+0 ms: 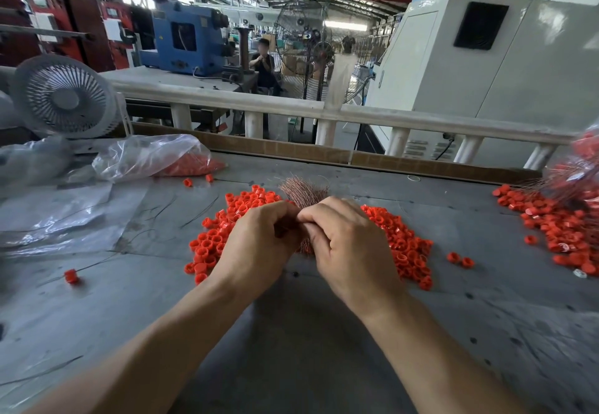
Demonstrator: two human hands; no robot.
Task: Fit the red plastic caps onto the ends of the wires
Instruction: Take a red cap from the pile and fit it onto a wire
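A bundle of thin copper wires point(303, 191) fans out above my two hands at the middle of the grey table point(291, 332). My left hand point(259, 245) grips the bundle from the left with curled fingers. My right hand point(346, 242) pinches the wires from the right, thumb and fingers meeting against the left hand. The lower end of the bundle shows between the hands. A heap of loose red caps point(214, 242) lies under and around both hands, reaching to the right side point(408, 251). Whether a cap sits between my fingers is hidden.
A clear plastic bag with red caps point(181, 162) lies at the back left, next to a small white fan point(64, 97). Capped wires in a heap point(564, 219) sit at the right edge. One stray cap point(71, 276) lies left. A cardboard strip point(324, 151) borders the table's far edge.
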